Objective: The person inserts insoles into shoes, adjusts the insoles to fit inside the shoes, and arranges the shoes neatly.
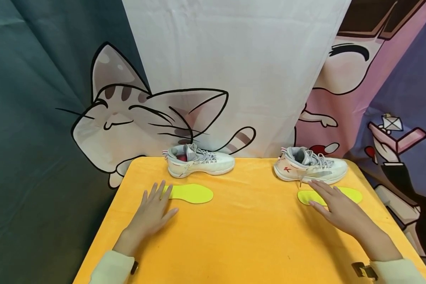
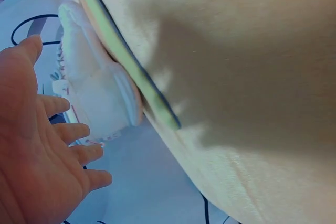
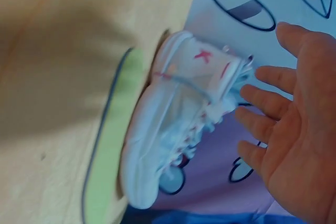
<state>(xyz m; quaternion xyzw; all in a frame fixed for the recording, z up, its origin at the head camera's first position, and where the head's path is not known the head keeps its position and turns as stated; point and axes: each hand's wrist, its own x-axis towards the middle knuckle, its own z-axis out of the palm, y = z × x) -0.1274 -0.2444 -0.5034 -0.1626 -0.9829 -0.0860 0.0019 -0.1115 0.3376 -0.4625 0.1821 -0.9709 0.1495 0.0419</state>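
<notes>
From where I watch, the left insole (image 1: 192, 193), yellow-green, lies flat toward the table's (image 1: 234, 244) back left, its broad end facing the table's right side. The right insole (image 1: 348, 194) lies at the table's back right, broad end the same way.

My left hand (image 1: 152, 213) is above the table's left part, fingers spread wide, grip slack; from overhead it covers one end of the left insole, but the wrist view shows me the two apart. My right hand (image 1: 342, 211) is above the table's right part, also wide, clear of the right insole in its wrist view.

Just behind the insoles, along the table's back edge, the left shoe (image 1: 213, 165) and right shoe (image 1: 335, 170) stand upright, whitish, toes to the table's right. The right shoe has a red heel mark. Beyond the table hangs a backdrop (image 1: 234, 59) with a cartoon cat (image 1: 110, 114). Pale sleeves (image 1: 110, 268) reach in over the table's near edge.
</notes>
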